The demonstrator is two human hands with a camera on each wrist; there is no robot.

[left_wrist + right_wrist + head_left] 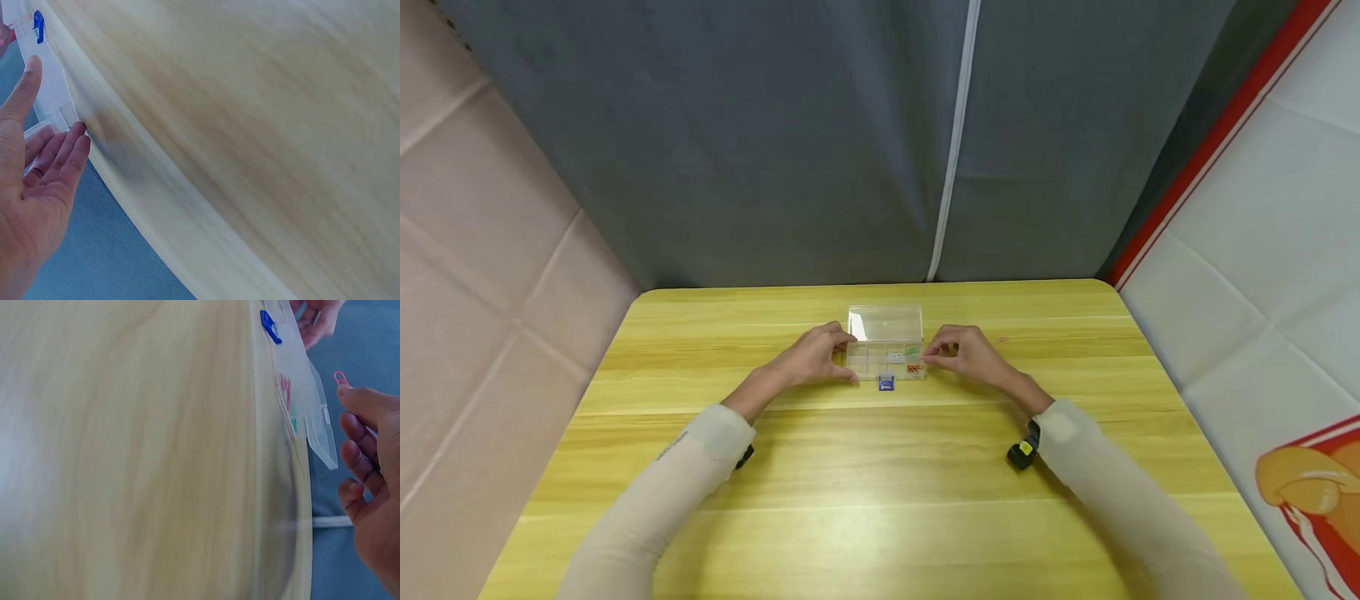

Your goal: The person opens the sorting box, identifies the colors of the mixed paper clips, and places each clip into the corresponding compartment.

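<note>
A clear plastic compartment box [884, 360] lies on the yellow wooden table [880, 483] with its lid [885, 322] folded back. A blue clasp [886, 382] sits at its front edge and also shows in both wrist views: blue clasp [39, 26], blue clasp [270, 326]. Red clips [913, 367] and a green item [912, 352] lie in the right compartments. My left hand [820, 357] rests against the box's left end with straight fingers [69, 147] touching its corner. My right hand [958, 352] is at the box's right end, its fingertips pinching a pink paper clip [340, 378].
A small pinkish item [1002, 339] lies on the table just right of my right hand. A grey curtain [775, 142] with a white zip strip hangs behind the table's far edge. A black wrist device [1022, 452] sits on my right sleeve.
</note>
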